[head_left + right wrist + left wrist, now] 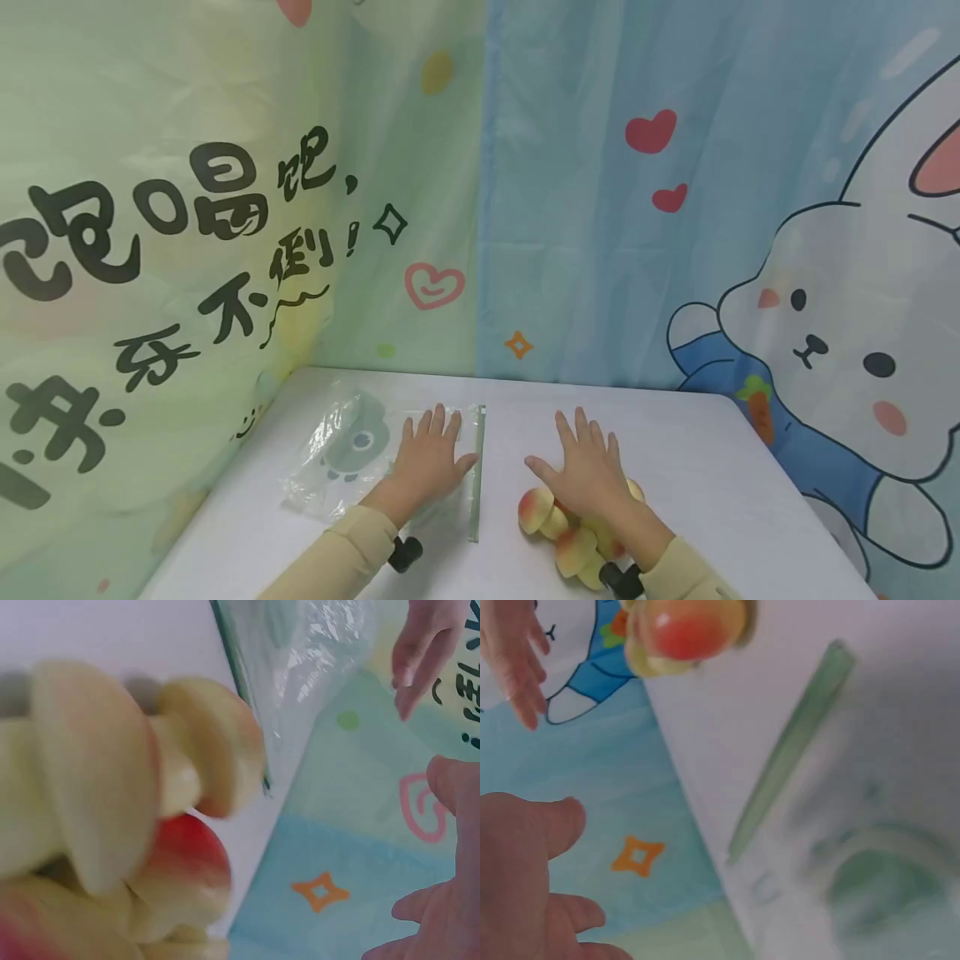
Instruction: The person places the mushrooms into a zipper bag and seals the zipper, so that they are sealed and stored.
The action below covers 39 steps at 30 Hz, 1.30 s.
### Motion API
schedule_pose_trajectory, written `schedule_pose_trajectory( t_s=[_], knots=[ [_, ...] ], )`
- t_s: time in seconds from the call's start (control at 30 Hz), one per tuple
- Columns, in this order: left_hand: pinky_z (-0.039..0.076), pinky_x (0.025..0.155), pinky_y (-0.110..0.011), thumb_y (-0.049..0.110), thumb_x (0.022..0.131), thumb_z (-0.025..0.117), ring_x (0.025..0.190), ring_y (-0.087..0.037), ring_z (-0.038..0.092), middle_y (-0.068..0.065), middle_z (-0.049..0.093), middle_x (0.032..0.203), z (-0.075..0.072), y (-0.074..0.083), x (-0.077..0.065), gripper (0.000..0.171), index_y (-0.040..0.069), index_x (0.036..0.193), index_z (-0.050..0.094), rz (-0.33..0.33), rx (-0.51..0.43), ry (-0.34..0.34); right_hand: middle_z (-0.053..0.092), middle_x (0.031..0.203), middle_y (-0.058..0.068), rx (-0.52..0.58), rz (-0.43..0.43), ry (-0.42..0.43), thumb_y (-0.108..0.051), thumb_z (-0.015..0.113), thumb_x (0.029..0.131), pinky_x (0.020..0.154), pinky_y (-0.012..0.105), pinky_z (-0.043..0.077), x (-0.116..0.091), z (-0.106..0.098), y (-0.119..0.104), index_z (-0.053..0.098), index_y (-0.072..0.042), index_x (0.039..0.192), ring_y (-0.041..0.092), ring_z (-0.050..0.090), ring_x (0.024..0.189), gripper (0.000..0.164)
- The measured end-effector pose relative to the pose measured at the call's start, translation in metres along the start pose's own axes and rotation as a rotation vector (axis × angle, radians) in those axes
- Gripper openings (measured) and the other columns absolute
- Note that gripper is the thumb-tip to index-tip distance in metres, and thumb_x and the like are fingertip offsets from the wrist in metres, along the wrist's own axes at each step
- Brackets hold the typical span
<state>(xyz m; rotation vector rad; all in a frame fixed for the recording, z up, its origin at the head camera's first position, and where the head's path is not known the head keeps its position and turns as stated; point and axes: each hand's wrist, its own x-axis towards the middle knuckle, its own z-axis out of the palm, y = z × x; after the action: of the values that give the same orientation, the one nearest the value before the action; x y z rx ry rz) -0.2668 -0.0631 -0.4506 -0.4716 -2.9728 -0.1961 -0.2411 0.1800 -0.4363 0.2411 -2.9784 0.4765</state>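
Far left, beyond the left hand: pale green cloth printed with bold black characters, hanging behind and beside the white, smooth-topped counter. Next, a clear, crinkled plastic bag with a grey-green cartoon figure printed on it, lying flat on the counter, spreading out to the left of the left hand and underneath it. Left hand out over the bag's right part, palm down, fingers straight, thumb spread wide toward the right hand; holding nothing. Cream sleeve behind it, a small black device at the wrist. Just right of the left thumb, the bag's edge carries a narrow green strip, running roughly away from the person. Bare counter between the two hands. Then a cluster of smooth yellow mushroom-shaped pieces with red-blushed caps, bunched close together below the right hand and its wrist, some partly hidden by them; exact count cannot be told. Right hand above and slightly beyond this cluster, palm down, fingers fanned wide, thumb out toward the left hand; also holding nothing. Beyond and right of it, blue cloth bearing red hearts and a large white rabbit in blue.
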Motion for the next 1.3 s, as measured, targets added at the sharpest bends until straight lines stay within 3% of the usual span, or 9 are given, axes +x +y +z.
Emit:
schedule_pose_trajectory(
  t_s=[0.17,0.37,0.47,0.53,0.7,0.87,0.97,1.13,1.3],
  knots=[
    [0.029,0.112,-0.057,0.05,0.092,0.056,0.141,-0.04,0.032,-0.025,0.038,0.149,0.033,-0.003,-0.008,0.07,0.001,0.141,0.048,0.016,-0.013,-0.004,0.029,0.153,0.029,-0.03,-0.065,0.007,-0.054,0.06,0.089,0.11,0.069,0.017,-0.011,0.02,-0.012,0.038,-0.003,0.148,0.051,0.031,0.137,0.08],
    [0.032,0.11,-0.059,0.051,0.09,0.059,0.14,-0.043,0.03,-0.03,0.038,0.147,0.074,-0.001,-0.018,0.071,-0.002,0.137,0.05,-0.025,-0.073,-0.03,0.047,0.139,0.03,-0.046,-0.265,0.055,-0.042,0.07,0.083,0.103,0.065,0.035,-0.031,0.054,-0.04,0.053,0.001,0.134,0.05,0.049,0.123,0.068],
    [0.031,0.108,-0.064,0.052,0.089,0.06,0.138,-0.046,0.033,-0.031,0.04,0.145,0.086,0.002,-0.022,0.075,-0.003,0.138,0.049,-0.07,-0.127,-0.044,0.049,0.136,0.029,-0.024,-0.315,0.02,-0.04,0.071,0.083,0.101,0.06,0.04,-0.04,0.07,-0.054,0.054,0.002,0.132,0.046,0.051,0.122,0.068],
    [0.032,0.107,-0.065,0.053,0.089,0.059,0.136,-0.047,0.036,-0.031,0.041,0.144,0.092,0.005,-0.024,0.076,-0.003,0.139,0.047,-0.098,-0.144,-0.061,0.048,0.139,0.027,0.029,-0.296,-0.045,-0.039,0.071,0.083,0.102,0.056,0.042,-0.046,0.077,-0.063,0.052,0.002,0.135,0.042,0.05,0.125,0.07],
    [0.038,0.103,-0.062,0.053,0.086,0.06,0.131,-0.043,0.043,-0.028,0.047,0.14,0.098,0.009,-0.022,0.077,-0.002,0.138,0.048,-0.14,-0.093,-0.062,0.044,0.144,0.026,0.195,-0.261,-0.136,-0.038,0.07,0.084,0.102,0.053,0.043,-0.051,0.095,-0.075,0.043,0.006,0.141,0.04,0.047,0.129,0.077],
    [0.044,0.096,-0.058,0.059,0.084,0.057,0.121,-0.037,0.049,-0.023,0.054,0.129,0.095,0.011,-0.016,0.078,-0.002,0.131,0.054,-0.119,0.04,-0.042,0.041,0.145,0.028,0.278,-0.229,-0.147,-0.034,0.069,0.085,0.106,0.052,0.039,-0.052,0.104,-0.076,0.036,0.012,0.142,0.04,0.042,0.133,0.081],
    [0.047,0.09,-0.057,0.062,0.084,0.054,0.111,-0.036,0.052,-0.022,0.057,0.118,0.094,0.011,-0.014,0.077,-0.004,0.123,0.058,-0.128,0.054,-0.038,0.039,0.145,0.03,0.315,-0.184,-0.154,-0.034,0.068,0.084,0.109,0.054,0.035,-0.053,0.11,-0.074,0.035,0.013,0.141,0.041,0.039,0.135,0.081],
    [0.054,0.074,-0.047,0.052,0.084,0.06,0.084,-0.032,0.058,-0.019,0.06,0.087,0.083,0.013,-0.017,0.059,-0.006,0.093,0.066,-0.132,0.067,-0.031,0.036,0.148,0.029,0.314,-0.119,-0.178,-0.037,0.065,0.085,0.11,0.056,0.032,-0.055,0.118,-0.068,0.033,0.012,0.144,0.042,0.036,0.137,0.082],
    [0.055,0.06,-0.04,0.034,0.081,0.067,0.063,-0.028,0.06,-0.011,0.056,0.064,0.07,0.014,-0.022,0.034,0.001,0.074,0.063,-0.142,0.029,-0.004,0.039,0.149,0.024,0.286,-0.146,-0.165,-0.039,0.065,0.085,0.108,0.056,0.034,-0.055,0.121,-0.065,0.039,0.005,0.144,0.042,0.039,0.135,0.078]
  ],
)
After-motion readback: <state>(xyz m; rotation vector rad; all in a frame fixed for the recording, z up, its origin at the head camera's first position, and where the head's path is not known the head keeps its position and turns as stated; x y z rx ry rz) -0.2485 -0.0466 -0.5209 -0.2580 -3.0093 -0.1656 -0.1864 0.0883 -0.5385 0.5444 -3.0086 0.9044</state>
